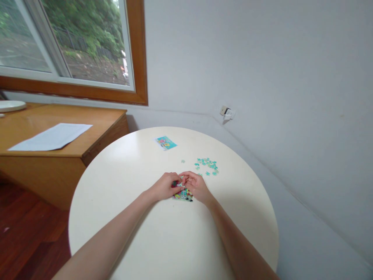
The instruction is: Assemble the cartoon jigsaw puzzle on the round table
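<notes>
Left hand [167,186]: fingers bent over the joined puzzle [183,195], thumb across its face. Right hand [198,187]: curled at the puzzle's right side, fingertips close to the other hand's. Whether either pinches a piece cannot be told; the fingers hide it. The puzzle lies on the round white table [131,155], directly beneath both hands. In my judgement, good fitting here calls for one hand steadying the joined part while the other presses straight down, without sliding. Loose pieces [215,166] lie just beyond the right hand, the picture card [165,142] farther back, handy for checking colours
</notes>
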Demonstrator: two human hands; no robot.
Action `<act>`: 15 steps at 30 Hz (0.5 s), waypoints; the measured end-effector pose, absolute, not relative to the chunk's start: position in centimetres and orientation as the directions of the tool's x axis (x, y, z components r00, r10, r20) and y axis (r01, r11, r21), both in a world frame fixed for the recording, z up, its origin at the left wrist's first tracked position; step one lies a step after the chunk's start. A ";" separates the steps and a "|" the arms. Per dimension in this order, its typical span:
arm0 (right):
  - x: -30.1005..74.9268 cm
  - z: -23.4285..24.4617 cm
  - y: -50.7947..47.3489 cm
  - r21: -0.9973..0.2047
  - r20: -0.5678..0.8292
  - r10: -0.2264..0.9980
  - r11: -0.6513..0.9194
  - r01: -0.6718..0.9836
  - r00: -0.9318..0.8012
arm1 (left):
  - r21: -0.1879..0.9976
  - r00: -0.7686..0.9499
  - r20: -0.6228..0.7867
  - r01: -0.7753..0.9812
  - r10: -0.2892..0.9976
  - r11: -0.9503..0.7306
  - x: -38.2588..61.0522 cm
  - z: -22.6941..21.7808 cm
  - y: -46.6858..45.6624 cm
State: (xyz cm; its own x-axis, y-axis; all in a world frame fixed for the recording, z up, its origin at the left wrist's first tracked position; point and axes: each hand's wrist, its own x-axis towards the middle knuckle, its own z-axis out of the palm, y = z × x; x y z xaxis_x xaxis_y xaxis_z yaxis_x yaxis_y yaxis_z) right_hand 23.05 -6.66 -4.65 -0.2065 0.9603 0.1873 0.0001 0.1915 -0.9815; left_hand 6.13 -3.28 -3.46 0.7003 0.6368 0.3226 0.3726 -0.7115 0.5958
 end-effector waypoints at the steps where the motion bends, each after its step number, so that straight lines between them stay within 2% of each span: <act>1: 23.0 -4.6 -6.7 -0.981 0.189 0.961 0.193 0.002 -0.203 | 0.595 0.700 0.326 0.371 0.635 -0.713 6.1 -3.5 -3.3; 15: 23.4 -4.6 -6.5 -0.977 0.203 0.967 0.210 0.032 -0.154 | 0.602 0.688 0.334 0.372 0.645 -0.707 6.1 -3.7 -3.2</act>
State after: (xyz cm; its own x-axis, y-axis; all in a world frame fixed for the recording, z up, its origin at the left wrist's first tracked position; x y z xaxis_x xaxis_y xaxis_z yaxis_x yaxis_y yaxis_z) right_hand 23.38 -6.49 -4.59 -0.1539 0.9670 0.2029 0.0321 0.2101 -0.9771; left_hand 6.10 -3.22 -3.73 0.6876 0.6450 0.3335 0.3716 -0.7071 0.6016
